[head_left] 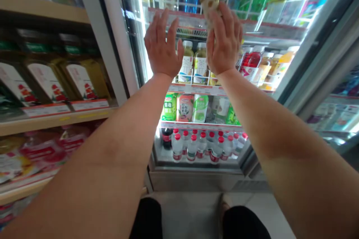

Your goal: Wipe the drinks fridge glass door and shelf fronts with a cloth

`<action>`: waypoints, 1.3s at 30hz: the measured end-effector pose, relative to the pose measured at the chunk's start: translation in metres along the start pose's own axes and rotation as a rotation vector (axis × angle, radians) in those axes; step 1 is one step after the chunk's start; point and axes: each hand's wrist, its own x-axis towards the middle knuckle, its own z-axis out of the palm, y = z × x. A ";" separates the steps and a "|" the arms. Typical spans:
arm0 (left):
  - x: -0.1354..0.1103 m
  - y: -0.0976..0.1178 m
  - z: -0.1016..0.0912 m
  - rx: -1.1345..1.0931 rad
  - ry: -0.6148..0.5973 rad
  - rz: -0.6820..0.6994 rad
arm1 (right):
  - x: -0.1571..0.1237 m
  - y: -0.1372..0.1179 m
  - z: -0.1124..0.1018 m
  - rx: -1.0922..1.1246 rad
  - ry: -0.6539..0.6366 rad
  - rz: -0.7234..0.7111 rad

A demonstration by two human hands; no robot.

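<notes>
Both my arms reach up toward the glass door (140,48) of a drinks fridge. My left hand (162,44) is open, fingers stretched upward and flat, near or on the glass. My right hand (224,41) is closed around a crumpled pale cloth (209,7), held against the glass at the level of the upper shelf rail (266,30). Behind the glass stand rows of bottles: yellow-green drinks (193,61) just between my wrists, green cartons (185,107) lower down, red-capped bottles (202,145) at the bottom.
An open wooden shelf unit (56,117) with packaged goods stands to the left of the fridge. A second fridge door frame (316,63) runs diagonally on the right. Pale floor (190,213) lies below, with my dark trouser knees at the bottom edge.
</notes>
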 end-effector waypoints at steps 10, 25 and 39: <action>0.000 0.000 0.000 -0.090 -0.007 -0.015 | -0.003 0.003 0.000 0.021 -0.078 -0.124; 0.001 -0.001 0.002 -0.100 -0.022 -0.034 | -0.004 -0.001 -0.003 -0.025 -0.041 -0.037; 0.001 0.000 0.001 -0.072 -0.030 -0.035 | -0.006 0.000 -0.007 0.069 -0.255 -0.268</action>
